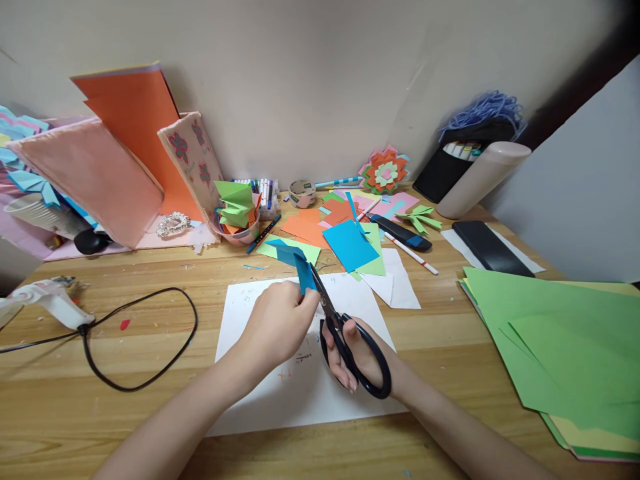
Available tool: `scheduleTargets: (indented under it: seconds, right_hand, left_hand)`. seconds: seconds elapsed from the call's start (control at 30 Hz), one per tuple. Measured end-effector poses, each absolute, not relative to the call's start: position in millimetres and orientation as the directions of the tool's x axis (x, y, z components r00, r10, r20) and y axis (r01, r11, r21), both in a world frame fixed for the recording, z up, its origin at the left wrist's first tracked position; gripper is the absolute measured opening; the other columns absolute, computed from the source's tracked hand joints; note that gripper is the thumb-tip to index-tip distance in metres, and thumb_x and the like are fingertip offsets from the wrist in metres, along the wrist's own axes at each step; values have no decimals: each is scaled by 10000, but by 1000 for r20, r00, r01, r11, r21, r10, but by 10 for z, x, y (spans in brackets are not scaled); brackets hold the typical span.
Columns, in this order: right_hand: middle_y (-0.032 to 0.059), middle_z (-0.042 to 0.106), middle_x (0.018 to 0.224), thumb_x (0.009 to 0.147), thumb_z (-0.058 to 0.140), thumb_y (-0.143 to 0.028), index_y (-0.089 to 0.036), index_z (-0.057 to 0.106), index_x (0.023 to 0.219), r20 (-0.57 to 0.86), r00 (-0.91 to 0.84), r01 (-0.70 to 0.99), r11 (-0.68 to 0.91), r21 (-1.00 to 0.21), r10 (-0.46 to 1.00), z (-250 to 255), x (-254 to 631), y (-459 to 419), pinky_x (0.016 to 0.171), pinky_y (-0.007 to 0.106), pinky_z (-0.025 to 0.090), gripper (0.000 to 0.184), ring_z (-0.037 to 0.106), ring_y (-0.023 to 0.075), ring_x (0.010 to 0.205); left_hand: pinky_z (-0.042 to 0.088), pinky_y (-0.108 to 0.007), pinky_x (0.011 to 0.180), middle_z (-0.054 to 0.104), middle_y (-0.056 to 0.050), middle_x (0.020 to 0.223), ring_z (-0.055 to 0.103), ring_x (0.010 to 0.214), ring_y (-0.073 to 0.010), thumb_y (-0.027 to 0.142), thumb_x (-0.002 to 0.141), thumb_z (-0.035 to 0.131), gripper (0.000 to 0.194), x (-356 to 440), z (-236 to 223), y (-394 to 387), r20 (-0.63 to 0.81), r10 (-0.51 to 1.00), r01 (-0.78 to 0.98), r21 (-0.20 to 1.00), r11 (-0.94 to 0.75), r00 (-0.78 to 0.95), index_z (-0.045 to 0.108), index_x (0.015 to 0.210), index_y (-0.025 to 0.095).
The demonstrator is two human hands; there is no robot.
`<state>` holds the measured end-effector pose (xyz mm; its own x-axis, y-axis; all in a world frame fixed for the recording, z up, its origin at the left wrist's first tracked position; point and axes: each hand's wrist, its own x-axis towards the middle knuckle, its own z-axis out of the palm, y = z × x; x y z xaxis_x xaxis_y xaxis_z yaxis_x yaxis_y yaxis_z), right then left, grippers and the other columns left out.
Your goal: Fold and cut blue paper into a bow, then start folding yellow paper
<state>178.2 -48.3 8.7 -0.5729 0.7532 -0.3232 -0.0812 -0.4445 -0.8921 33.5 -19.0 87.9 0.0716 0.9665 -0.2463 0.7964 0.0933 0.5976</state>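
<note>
My left hand [277, 323] pinches a folded piece of blue paper [299, 265] above a white sheet [305, 393] on the wooden desk [150, 393]. My right hand [357, 357] grips black-handled scissors [345, 333], fingers through the loops. The blades point up and left, and they meet the blue paper just right of my left fingertips. Both hands are closed around what they hold.
Green paper sheets [565, 340] lie at the right. A glue gun [47, 300] with a looping black cord [140, 340] sits at the left. Coloured paper scraps [345, 233], pens [410, 253], a bowl of folded green paper [237, 213], a black phone [490, 247] and paper folders [115, 160] line the back.
</note>
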Motion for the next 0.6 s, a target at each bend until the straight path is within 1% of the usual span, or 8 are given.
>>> scheduleTargets:
  seconds: [0.07, 0.27, 0.43, 0.6]
  right_hand:
    - [-35, 489, 360, 553, 313, -888, -182, 420, 719, -309, -597, -118, -461, -880, 741, 70, 1778, -483, 259, 158, 280, 733, 395, 78, 245]
    - [-41, 484, 348, 583, 354, -862, -183, 418, 724, -292, -614, -172, -485, -857, 734, 35, 1786, -484, 250, 148, 268, 696, 385, 73, 234]
    - [-47, 468, 340, 601, 405, -834, -188, 402, 705, -293, -573, -136, -442, -887, 765, 69, 1795, -490, 242, 149, 261, 654, 368, 68, 228]
    - [-39, 471, 344, 604, 414, -830, -190, 395, 695, -303, -539, -77, -405, -911, 785, 109, 1797, -488, 239, 156, 265, 647, 379, 76, 242]
  left_hand:
    - [142, -285, 475, 212, 36, 480, 211, 470, -120, 325, 757, 351, 313, 343, 879, -194, -254, 964, 795, 598, 95, 75, 200, 506, 215]
    - [155, -278, 471, 235, 32, 485, 232, 474, -119, 338, 780, 329, 322, 350, 890, -205, -255, 961, 799, 597, 73, 103, 218, 509, 206]
    - [156, -273, 472, 242, 33, 475, 234, 478, -120, 346, 780, 329, 324, 343, 902, -200, -252, 963, 804, 590, 72, 99, 230, 505, 206]
    - [147, -280, 473, 229, 34, 467, 225, 474, -120, 333, 768, 342, 322, 345, 907, -204, -250, 964, 797, 598, 79, 92, 223, 495, 210]
